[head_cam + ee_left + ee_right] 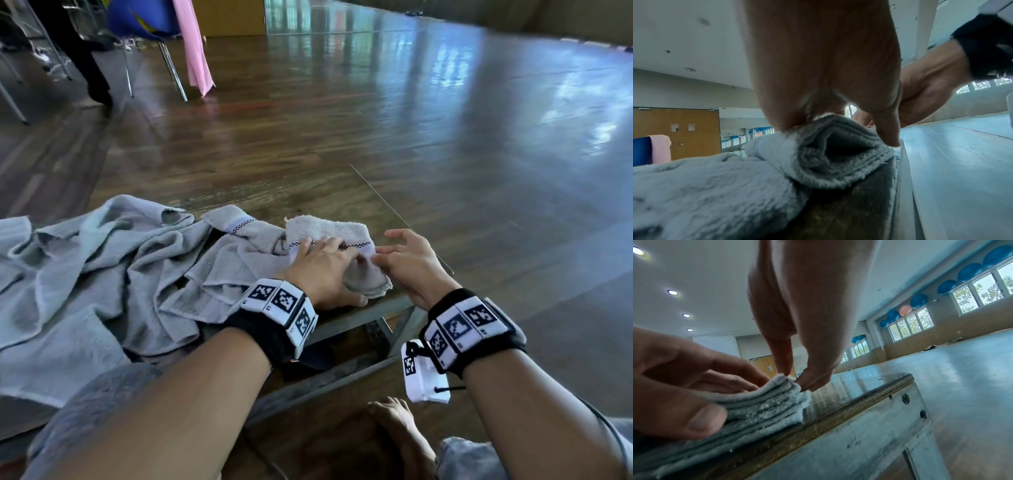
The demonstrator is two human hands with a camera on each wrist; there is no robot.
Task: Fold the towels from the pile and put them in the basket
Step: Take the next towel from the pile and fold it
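Observation:
A small grey folded towel (pixel 329 228) lies at the near right corner of the low table (pixel 359 317). My left hand (pixel 325 265) lies over it. In the right wrist view the left hand (pixel 674 386) grips the layered stack (pixel 764 405), thumb at the near edge and fingers on top. My right hand (pixel 394 257) pinches the towel's right corner with its fingertips (pixel 809 381). The left wrist view shows the folded towel's (pixel 834 151) open end under my left hand (pixel 818 65). The loose pile of grey towels (pixel 102 267) covers the table's left side. No basket is in view.
The table's right edge lies just beyond my right hand, with glossy wooden floor (pixel 445 137) past it. Chair legs (pixel 171 68), a hanging pink cloth (pixel 197 51) and a standing person's legs (pixel 92 68) are at the back left. A bare foot (pixel 400 428) rests below the table.

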